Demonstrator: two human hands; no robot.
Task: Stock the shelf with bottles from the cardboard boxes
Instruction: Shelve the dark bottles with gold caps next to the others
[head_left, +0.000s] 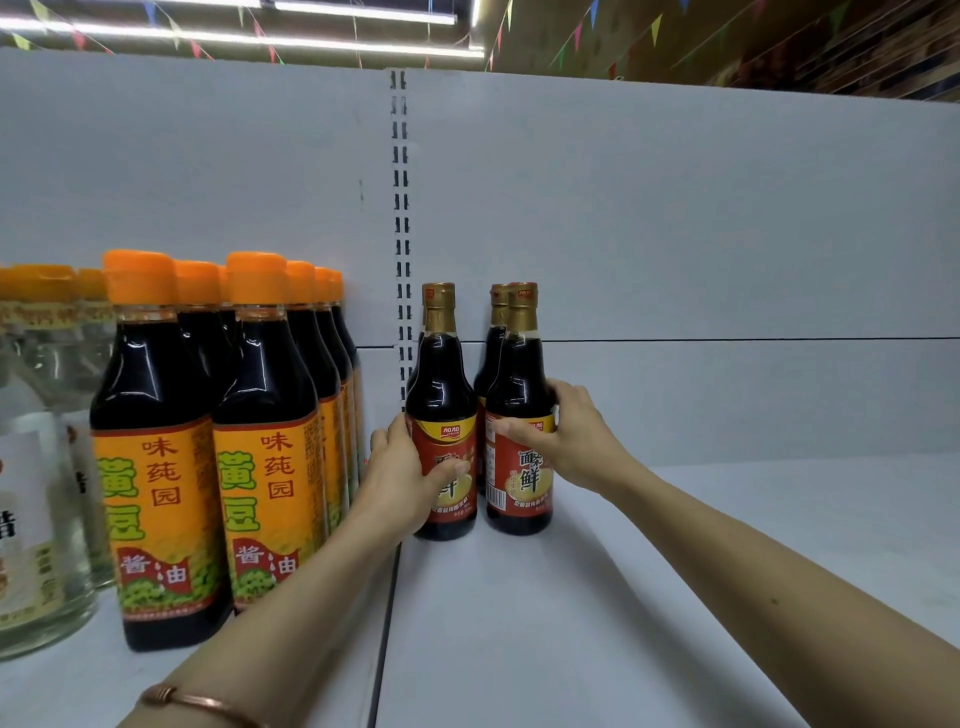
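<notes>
Just right of the slotted upright (400, 218) in the white back panel, I have two dark gold-capped bottles standing at the rear of the white shelf (597, 597). My left hand (402, 480) grips the left bottle (442, 415) around its red label, thumb across the front. My right hand (574, 441) is curled round the right bottle (521, 415) at the top of its label. Both bottles stand upright, close together but apart.

Behind each one I see another gold cap and dark shoulder, mostly hidden, so I cannot tell how many stand further back.

Right of the upright, beyond these bottles, the shelf runs bare and wide to the frame's edge. Left of the upright, rows of larger orange-capped soy sauce bottles (161, 457) stand packed tight, the nearest row just beside my left forearm. Further left, clear bottles (36, 467) with pale labels are cut off by the frame, their print too blurred to read.

A thin bangle (200, 701) sits on my left wrist. A seam in the shelf runs forward from the foot of the upright. Above the back panel, strip lights (260, 36) and coloured bunting (571, 36) cross the ceiling.
</notes>
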